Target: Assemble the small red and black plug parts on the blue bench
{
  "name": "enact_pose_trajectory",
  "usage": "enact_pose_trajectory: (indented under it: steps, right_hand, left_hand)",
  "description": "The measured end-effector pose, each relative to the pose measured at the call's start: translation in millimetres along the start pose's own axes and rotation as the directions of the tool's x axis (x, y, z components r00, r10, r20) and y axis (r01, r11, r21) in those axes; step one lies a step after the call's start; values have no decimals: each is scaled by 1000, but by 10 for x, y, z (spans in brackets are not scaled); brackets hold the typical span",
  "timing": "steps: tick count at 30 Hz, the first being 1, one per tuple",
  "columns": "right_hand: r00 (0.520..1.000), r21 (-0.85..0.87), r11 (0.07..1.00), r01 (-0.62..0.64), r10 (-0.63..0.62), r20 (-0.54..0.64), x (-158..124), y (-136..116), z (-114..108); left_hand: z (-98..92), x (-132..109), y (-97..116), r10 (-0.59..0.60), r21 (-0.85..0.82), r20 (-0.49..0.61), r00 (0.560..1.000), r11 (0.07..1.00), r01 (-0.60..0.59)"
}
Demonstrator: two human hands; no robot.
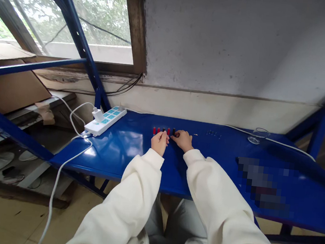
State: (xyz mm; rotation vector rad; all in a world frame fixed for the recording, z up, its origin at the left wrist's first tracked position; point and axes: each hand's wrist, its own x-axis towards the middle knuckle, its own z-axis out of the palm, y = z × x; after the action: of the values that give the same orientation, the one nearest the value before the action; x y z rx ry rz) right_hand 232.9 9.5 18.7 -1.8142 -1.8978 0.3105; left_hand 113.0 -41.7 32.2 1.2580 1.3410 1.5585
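Five small cylinders, red (pixel 154 130) and black (pixel 174 132), stand upright in a row just past the fingertips of both hands, apart from one another. From left to right they run red, red, black, red, black. As I judge it, the line-up is formed, with both hands busy at its right part; a cluster of tiny pale pieces (pixel 214 134), to the right of the right hand, is untouched and apart from the row. What else is left cannot be told.

The left hand (pixel 159 142) reaches forward, its fingers drawn together before the middle black cylinder and the red one next to it; whether it pinches either is hidden. The right hand (pixel 182 140) comes in from the right, knuckles up, fingers curled and tips at the foot of the rightmost black cylinder; I cannot tell whether they grip it. Both forearms, in white sleeves (pixel 141 180), stretch out over the near edge of the blue table (pixel 220 156). Well left of the left hand lies a white power strip (pixel 103 124); far right of the right hand is a clear glass piece (pixel 253 140).
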Motion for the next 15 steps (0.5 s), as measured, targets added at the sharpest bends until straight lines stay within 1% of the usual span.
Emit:
enact_pose_trajectory:
  steps: [3,5,7,10,13,15]
  right_hand:
    - [1000,21,1000,-3,3,-2,-2,-11,-6]
    - [1000,42,999,-1,2,-25,-13,-19,-49]
    - [997,62,998,17,-12,-75,-37,-20,-132]
    - [980,62,995,80,-68,-185,-105,10,-289]
    - [955,50,990,133,-115,-274,-207,85,-389]
    - [940,23,989,144,-130,-317,-278,145,-398]
  left_hand:
    - [3,-17,-14,8,18,14,1000,1000,-8]
    - [5,-31,-5,41,42,30,999,998,-42]
    - [11,-32,32,112,69,55,992,991,-116]
    - [42,1,131,233,89,106,967,966,-243]
    - [99,35,206,299,90,136,944,946,-313]
    - [139,33,200,329,110,140,934,932,-345]
